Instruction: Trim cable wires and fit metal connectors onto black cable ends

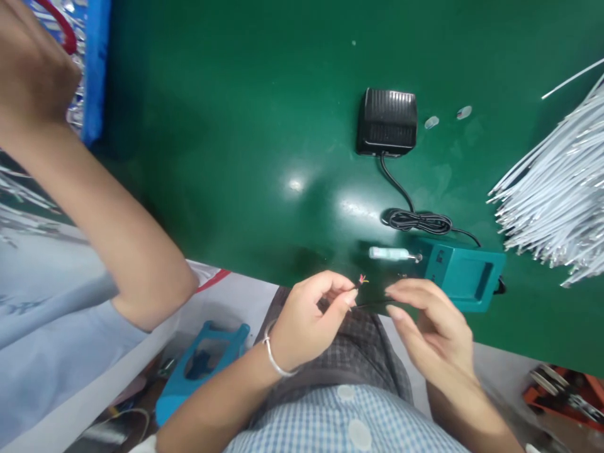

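Pinching cable [365, 304] | left hand [306, 321] curled | right hand [431, 321] fingers extended

A thin black cable [372, 304] runs level between the two hands, just off the near edge of the green bench [245, 126]. Its stripped end [362, 279] fans out short red and pale wire strands, tilted upward.

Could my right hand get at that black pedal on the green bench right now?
Probably yes: the green bench lies bare between the right hand and the black pedal, but that hand now touches a thin wire.
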Tool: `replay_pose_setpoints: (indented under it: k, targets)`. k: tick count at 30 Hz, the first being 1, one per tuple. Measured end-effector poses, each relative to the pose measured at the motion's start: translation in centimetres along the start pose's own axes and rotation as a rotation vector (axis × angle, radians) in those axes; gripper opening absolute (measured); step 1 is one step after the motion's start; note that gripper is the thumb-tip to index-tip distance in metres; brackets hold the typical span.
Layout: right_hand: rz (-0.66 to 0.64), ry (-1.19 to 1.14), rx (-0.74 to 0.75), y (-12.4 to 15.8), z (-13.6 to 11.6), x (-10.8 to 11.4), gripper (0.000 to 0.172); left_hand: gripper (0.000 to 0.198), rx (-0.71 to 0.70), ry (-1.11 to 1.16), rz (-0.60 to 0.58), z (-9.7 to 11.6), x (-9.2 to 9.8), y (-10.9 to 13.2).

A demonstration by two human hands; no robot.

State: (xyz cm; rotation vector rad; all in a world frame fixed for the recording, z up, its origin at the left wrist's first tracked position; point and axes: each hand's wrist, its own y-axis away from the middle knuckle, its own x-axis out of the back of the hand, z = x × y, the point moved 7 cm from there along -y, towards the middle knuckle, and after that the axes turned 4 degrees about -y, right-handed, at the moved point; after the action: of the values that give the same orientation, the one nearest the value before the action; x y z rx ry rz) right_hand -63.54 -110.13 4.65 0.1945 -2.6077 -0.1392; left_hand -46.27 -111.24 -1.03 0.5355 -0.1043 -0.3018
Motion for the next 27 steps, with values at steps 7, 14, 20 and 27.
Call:
replay_pose_setpoints:
  k: [7, 14, 20, 27]
  targets:
    - [0.045, -0.237, -0.266, -0.8, 0.6, -2.3, 0.005, 0.006, -0.030, -0.056, -0.066, 0.9, -0.3, 0.8]
    - [-0.019, -0.352, -0.219, -1.4, 0.4, -2.9, 0.012, 0.008, 0.098, 0.236, -0.149, -0.1, -1.4, 1.0]
    - [-0.041, -0.366, -0.158, -1.7, 0.0, -3.4, 0.014, 0.029, 0.292, 0.597, -0.189, -0.9, -2.5, 1.0]
    - [-0.025, -0.343, -0.135, -1.9, 0.0, -3.4, 0.010, 0.031, 0.297, 0.623, -0.177, -0.8, -2.4, 0.9]
